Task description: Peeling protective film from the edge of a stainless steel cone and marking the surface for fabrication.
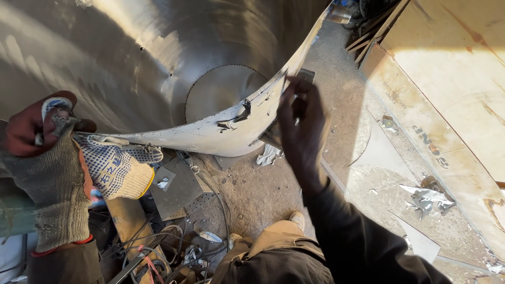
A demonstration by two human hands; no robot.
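From the head camera, we look down on our left hand [37,129], in a worn grey and red glove, fingers curled shut on the edge of a big curved metal sheet [158,63]. A loose dotted white glove [118,165] lies draped just to its right, touching that same edge (we cannot tell whether the hand pins it). Our bare right hand [301,123], well apart from the left, is closed on a small flat metal piece [305,79] pressed to the sheet's outer rim just above the knuckles. A torn notch [239,115] in the rim sits just left of this hand. Below both hands lie a tangle of cables [158,252], a perforated plate [181,192] and our shoe [297,218]; right of the right hand, a wooden board [452,89] lies on the dusty floor [342,94].
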